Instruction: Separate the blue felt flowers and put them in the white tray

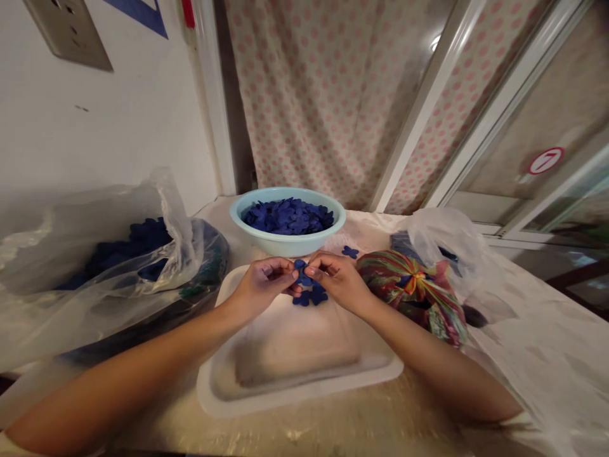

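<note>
Left hand (271,284), fingers curled, pinches one edge of a flat, petal-shaped blue cutout (302,271) above the smooth, rounded-corner white tray (297,349); right hand (335,279), thumb and fingertips closed, pinches its other edge.

Table (547,343), pale-covered, spans the lower frame. Noted upon it: light-blue basin (291,244), upper centre; white tray (299,393), lower centre; clear plastic bag (109,279), left; blue flower-shaped piece (350,252) and striped bundle (413,282), right of centre.
</note>
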The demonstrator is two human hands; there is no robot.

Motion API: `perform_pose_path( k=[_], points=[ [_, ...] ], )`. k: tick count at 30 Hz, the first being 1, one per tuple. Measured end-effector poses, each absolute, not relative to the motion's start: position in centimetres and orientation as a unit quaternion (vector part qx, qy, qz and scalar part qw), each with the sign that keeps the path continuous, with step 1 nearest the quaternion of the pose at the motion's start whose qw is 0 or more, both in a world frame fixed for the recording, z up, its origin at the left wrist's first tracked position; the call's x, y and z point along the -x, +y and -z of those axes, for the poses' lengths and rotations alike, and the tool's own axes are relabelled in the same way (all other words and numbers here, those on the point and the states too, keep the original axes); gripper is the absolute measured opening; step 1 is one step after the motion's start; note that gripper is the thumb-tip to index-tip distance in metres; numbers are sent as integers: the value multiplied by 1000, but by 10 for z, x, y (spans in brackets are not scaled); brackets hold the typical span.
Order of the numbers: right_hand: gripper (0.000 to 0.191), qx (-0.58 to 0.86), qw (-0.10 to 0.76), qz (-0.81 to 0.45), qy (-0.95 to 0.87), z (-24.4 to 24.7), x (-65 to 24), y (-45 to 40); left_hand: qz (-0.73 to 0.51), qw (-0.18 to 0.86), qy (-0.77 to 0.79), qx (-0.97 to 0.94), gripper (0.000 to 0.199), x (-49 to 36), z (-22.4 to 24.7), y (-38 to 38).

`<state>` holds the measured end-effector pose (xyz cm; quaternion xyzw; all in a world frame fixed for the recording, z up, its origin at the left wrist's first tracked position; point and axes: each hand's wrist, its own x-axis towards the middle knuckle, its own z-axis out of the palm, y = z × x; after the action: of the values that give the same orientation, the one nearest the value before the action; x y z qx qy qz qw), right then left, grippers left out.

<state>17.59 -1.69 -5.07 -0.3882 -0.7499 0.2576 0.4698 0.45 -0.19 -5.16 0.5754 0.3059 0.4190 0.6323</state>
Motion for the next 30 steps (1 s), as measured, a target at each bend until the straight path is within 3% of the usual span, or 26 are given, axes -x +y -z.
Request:
perform_pose_path(
  k=[7, 18, 26, 30],
  points=[
    [44, 383, 462, -222, -768, 45, -176, -22, -430, 616, 300, -588, 22, -4, 55, 0],
    [30, 384, 469, -233, -761, 50, -173, -22, -421, 598, 284, -620, 24, -5, 55, -4],
    [41, 377, 443, -236, -779, 46, -175, -23, -427, 598, 290, -614, 22, -5, 52, -4],
    [36, 401, 433, -246, -769, 48, -173, -25, -428, 603, 291, -607, 22, -4, 52, -5]
  ],
)
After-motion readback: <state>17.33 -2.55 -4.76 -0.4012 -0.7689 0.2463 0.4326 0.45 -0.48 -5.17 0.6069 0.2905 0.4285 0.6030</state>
